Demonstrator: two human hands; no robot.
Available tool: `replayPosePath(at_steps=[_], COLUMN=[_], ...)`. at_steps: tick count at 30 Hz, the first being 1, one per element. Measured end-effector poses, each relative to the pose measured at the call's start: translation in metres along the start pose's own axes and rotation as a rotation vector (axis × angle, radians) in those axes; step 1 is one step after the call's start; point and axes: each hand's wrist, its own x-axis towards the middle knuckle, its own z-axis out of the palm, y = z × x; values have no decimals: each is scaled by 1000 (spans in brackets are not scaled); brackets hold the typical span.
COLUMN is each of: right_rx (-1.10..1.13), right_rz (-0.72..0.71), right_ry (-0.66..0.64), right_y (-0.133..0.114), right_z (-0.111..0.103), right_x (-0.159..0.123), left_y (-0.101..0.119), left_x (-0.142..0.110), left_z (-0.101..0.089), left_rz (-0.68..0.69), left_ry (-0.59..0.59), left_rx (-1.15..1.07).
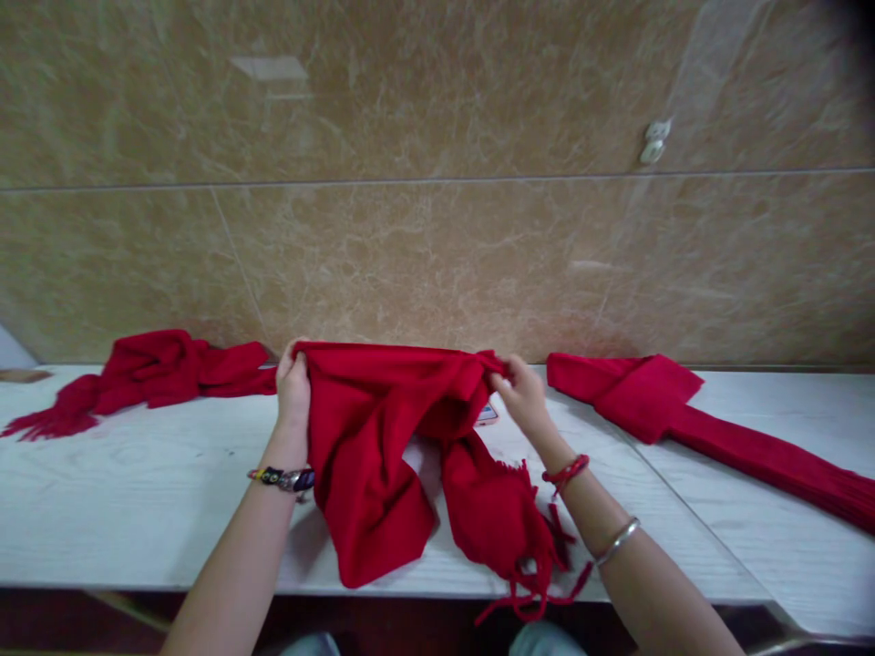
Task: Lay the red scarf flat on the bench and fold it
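Observation:
A red scarf (369, 428) is stretched between my two hands over the white table. My left hand (293, 387) is closed on its upper left corner. At the upper right, my right hand (523, 392) pinches a gathered part of the same edge. Below the taut edge the cloth hangs in loose folds, and one end with knotted fringe (533, 565) droops over the table's front edge. Part of a phone (487, 415) shows behind the scarf near my right hand; the rest of it is hidden.
On the white table (170, 492), a crumpled red scarf (157, 369) lies at left and a folded one (649, 396) at right. A tan marbled wall (410, 255) rises behind, with a small white cat-shaped piece (655, 141) on it. A brown object (24, 374) sits far left.

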Motion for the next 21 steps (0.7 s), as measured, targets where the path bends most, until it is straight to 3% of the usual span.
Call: replayPosePath(at_steps=[2, 4, 5, 6, 7, 10, 11, 12, 13, 15, 17, 19, 21], right_rx=[-90, -182, -207, -210, -195, -150, -160, -175, -183, -161, -112, -92, -125], right_rz=[26, -3, -17, -25, -26, 7, 21, 34, 40, 18, -43, -116, -173], right_ry=[320, 462, 435, 327, 141, -612, -767, -828, -802, -631, -519, -503, -508], right_y=[7, 9, 10, 10, 10, 11, 11, 11, 9, 4, -3, -10, -13], right_z=[-24, -42, -49, -54, -57, -57, -54, -50, -44, -31, -17, -5, 4], right_x=[10, 14, 15, 14, 13, 7, 5, 4, 2, 0, -3, -7, -12], left_y=[-2, -6, -9, -13, -17, -29, -31, -31, -29, -20, -9, 0, 3], left_x=[3, 3, 3, 4, 5, 7, 6, 3, -1, -13, -29, -43, -52], left_z=[0, 3, 3, 3, 1, -9, -11, -10, -7, 4, 20, 34, 42], left_rz=[-14, -22, -16, -4, 10, 26, 27, 29, 50, 160, 351, 461, 467], left_ry=[36, -10, -26, -28, -27, -96, -146, -192, -238, -362, -589, -811, -903], left_rx=[-67, -39, 35, 153, 293, 642, 692, 708, 709, 702, 652, 585, 545])
